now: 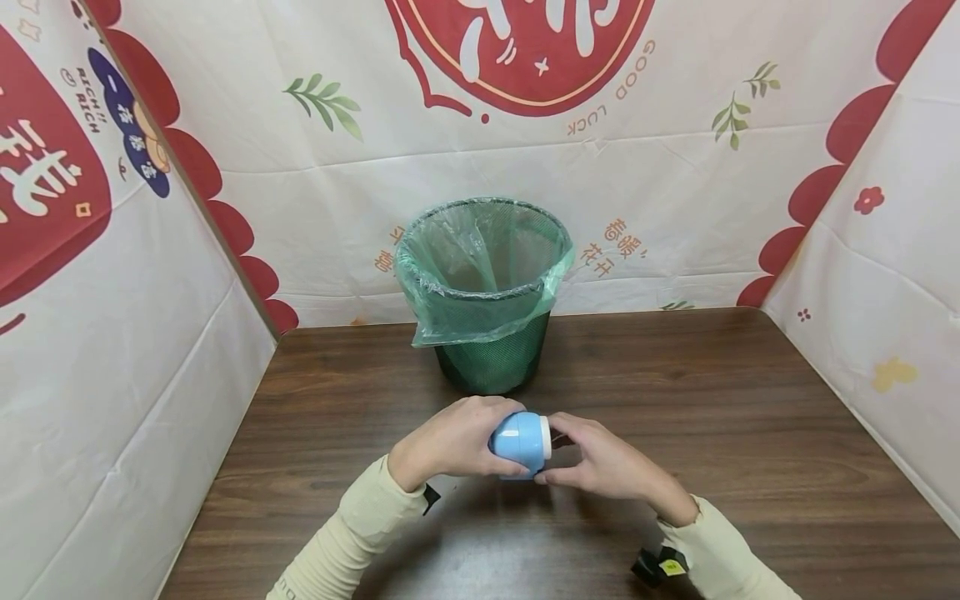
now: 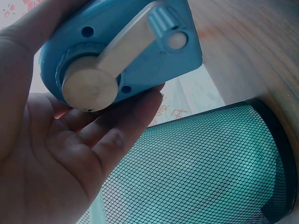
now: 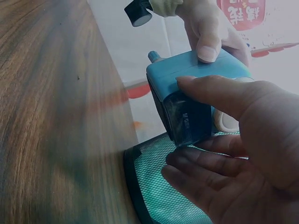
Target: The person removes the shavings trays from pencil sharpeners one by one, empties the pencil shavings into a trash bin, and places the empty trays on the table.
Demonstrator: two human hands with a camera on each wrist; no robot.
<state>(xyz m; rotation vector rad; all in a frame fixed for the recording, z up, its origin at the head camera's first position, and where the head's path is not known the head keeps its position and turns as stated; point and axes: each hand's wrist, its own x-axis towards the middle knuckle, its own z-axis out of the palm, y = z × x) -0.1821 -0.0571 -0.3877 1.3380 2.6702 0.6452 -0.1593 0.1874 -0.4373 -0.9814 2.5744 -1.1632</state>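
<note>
A blue hand-crank pencil sharpener (image 1: 519, 442) is held above the table, just in front of the bin. My left hand (image 1: 467, 437) grips its body from the left, with fingers and thumb on opposite sides. The left wrist view shows its pale crank (image 2: 126, 49) with a blue knob. In the right wrist view, a dark see-through shavings drawer (image 3: 187, 120) sits in the lower body. My right hand (image 1: 600, 458) pinches the sharpener at the drawer end, its thumb on the blue casing and its fingertips under the drawer.
A green mesh waste bin (image 1: 491, 367) lined with a clear green bag (image 1: 480, 321) stands upright on the brown wooden table (image 1: 712, 400), beyond both hands. Printed white cloth (image 1: 660, 208) hangs behind and along both sides of the table.
</note>
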